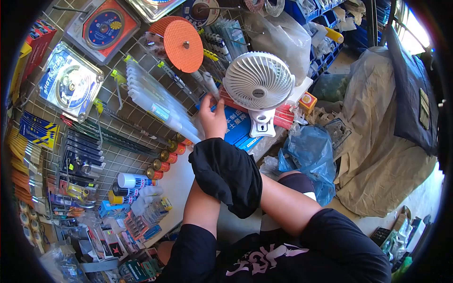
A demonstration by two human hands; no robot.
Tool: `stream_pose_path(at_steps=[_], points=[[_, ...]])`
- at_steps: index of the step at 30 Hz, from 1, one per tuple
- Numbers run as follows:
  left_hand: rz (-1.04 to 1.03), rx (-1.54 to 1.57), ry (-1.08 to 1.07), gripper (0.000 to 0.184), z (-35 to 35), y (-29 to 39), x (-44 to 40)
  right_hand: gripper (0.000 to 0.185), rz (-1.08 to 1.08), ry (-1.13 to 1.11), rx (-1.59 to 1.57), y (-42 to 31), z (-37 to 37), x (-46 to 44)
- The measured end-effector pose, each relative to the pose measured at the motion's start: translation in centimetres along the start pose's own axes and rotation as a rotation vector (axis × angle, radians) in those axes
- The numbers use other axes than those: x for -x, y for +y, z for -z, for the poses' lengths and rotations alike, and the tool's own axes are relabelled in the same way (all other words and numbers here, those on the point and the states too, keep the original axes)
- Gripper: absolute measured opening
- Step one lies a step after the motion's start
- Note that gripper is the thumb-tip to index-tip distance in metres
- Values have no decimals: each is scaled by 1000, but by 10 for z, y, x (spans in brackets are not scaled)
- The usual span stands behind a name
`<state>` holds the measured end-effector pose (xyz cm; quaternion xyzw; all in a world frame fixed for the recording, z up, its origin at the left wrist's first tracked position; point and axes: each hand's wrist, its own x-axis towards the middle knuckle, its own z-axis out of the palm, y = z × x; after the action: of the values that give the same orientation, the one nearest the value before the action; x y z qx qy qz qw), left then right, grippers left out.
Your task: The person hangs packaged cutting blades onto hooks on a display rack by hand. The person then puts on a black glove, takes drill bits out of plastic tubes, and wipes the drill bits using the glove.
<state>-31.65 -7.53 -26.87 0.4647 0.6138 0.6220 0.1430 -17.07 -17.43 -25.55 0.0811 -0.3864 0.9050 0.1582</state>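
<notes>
My left hand reaches up to the wire rack, fingers pinched at the lower end of a slim clear-wrapped rod. A bunched black cloth is draped over my left forearm, just below that hand. My right forearm runs into the same cloth, and the right hand is hidden there, so its fingers do not show. Right beside my left hand stands a white fan. An orange disc hangs just above the hand. Long clear plastic packs hang to its left.
A blue box lies under the fan. Packaged saw blades hang on the wire rack. Spray cans and small red tins stand at lower left. On the right are a blue plastic bag and a tan cover.
</notes>
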Motion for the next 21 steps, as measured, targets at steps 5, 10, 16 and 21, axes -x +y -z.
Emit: stream_pose_path(at_steps=[5, 10, 16, 21], points=[[18, 208, -73, 35, -14, 26, 36, 32, -38, -32, 27, 2, -1, 0], [120, 297, -130, 43, -17, 63, 69, 32, -97, -95, 69, 2, 0, 0], [170, 554, -357, 45, 4, 85, 76, 32, -215, -269, 194, -8, 9, -3], [194, 648, -508, 41, 25, 120, 72, 33, -355, -455, 274, -13, 13, -5]])
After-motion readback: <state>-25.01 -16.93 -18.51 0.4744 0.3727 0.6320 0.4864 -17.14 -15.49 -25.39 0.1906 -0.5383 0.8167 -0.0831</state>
